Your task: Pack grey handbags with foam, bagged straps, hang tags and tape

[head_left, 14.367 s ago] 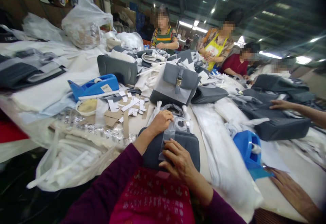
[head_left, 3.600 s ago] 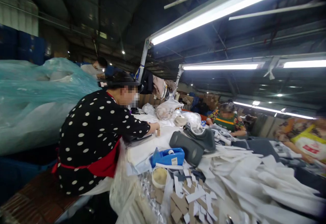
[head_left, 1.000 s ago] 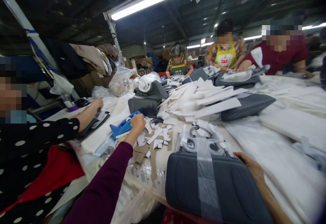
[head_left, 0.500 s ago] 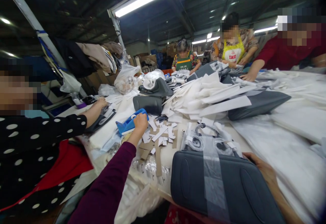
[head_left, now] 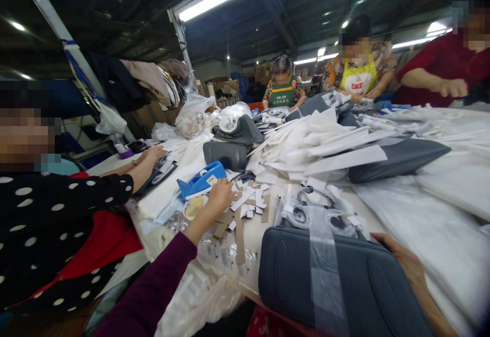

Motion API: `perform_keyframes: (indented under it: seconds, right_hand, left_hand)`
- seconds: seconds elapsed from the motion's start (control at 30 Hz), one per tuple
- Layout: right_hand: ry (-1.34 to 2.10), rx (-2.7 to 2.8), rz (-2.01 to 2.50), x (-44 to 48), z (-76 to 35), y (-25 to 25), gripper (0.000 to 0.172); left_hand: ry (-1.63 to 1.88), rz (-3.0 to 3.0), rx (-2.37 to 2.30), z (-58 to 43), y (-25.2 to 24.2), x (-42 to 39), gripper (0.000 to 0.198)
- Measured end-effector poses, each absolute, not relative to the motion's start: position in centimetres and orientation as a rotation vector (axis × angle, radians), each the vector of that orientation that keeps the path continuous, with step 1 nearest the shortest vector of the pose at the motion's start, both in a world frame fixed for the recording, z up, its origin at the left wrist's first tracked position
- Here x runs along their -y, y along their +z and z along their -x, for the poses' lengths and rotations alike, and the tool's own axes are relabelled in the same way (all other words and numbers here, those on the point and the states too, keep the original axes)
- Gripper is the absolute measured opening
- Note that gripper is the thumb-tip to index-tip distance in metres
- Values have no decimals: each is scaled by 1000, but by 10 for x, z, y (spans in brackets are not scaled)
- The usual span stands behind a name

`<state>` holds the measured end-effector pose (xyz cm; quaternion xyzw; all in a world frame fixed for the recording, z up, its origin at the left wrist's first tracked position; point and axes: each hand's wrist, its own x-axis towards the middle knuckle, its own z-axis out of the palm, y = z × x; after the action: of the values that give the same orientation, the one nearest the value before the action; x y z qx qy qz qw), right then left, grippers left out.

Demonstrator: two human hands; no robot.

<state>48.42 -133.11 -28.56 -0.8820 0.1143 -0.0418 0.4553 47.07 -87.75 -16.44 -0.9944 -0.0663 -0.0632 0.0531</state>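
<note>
A dark grey bag (head_left: 344, 281) lies flat right in front of me, with a strip of clear plastic (head_left: 323, 275) across its middle and its wrapped handles (head_left: 306, 214) at the far edge. My right hand (head_left: 401, 260) grips the bag's right side, its fingers partly hidden behind it. My left hand (head_left: 219, 197), in a purple sleeve, is stretched out to the left with the fingers curled. It sits just in front of a blue tape dispenser (head_left: 201, 178), beside a small round tub (head_left: 194, 207). What the fingers pinch is not visible.
Cut card and white paper strips (head_left: 245, 204) litter the table past the bag. A person in a dotted top (head_left: 57, 224) leans in at the left. More grey bags (head_left: 398, 158), white sheets (head_left: 329, 143) and several other workers are across the table.
My left hand has drawn back from the top of the blue tape dispenser toward me. My right hand has stayed on the bag.
</note>
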Motion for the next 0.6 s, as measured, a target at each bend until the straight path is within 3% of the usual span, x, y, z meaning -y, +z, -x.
perform_keyframes:
  seconds: [0.17,0.27,0.43,0.6]
  right_hand:
    - [-92,-293,2141,1322,-477,-268,36]
    - [-82,-351,2130,1322,-476,-263,32]
    - [-68,-409,2122,1321,-477,-258,25]
    - [-9,-421,2138,1318,-474,-253,28]
  left_hand:
    - [-182,3051,170,-387,-176,924,27]
    - [-30,3115,199,-357,-192,944,39]
    - [-35,3281,240,-351,-213,946,51]
    - [-283,3415,118,-381,-195,923,51]
